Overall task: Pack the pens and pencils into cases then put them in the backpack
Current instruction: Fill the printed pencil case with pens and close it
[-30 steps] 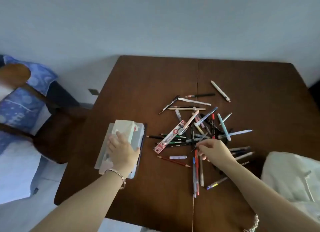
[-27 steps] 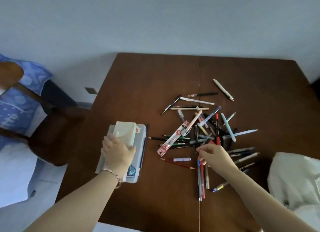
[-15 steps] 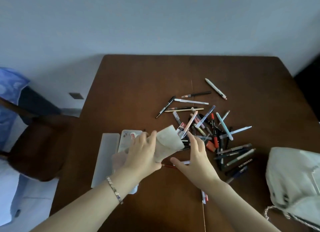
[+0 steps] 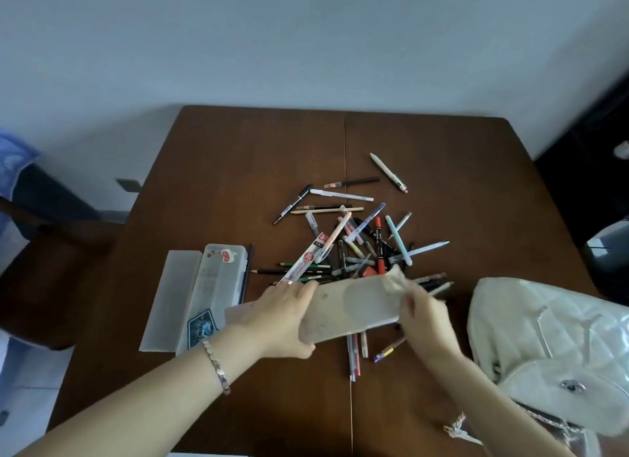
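A beige fabric pencil case [image 4: 350,306] hangs above the near part of the pile, held by both hands. My left hand [image 4: 279,320] grips its left end. My right hand [image 4: 422,313] pinches its right end near the corner tab. A scattered pile of pens and pencils [image 4: 357,245] covers the middle of the brown table [image 4: 238,170]; some lie hidden under the case. Two translucent plastic cases [image 4: 204,293] lie side by side at the left. A white quilted backpack [image 4: 551,334] sits at the right edge.
A dark wooden chair [image 4: 41,279] stands left of the table with blue cloth [image 4: 13,160] over it. A pale wall runs behind the table. Dark objects stand at the far right beyond the table's edge. A metal chain [image 4: 459,426] lies by the backpack.
My left hand lifted the beige case off the plastic cases and carried it right, over the pile. My right hand left the pens and took hold of the case's right end.
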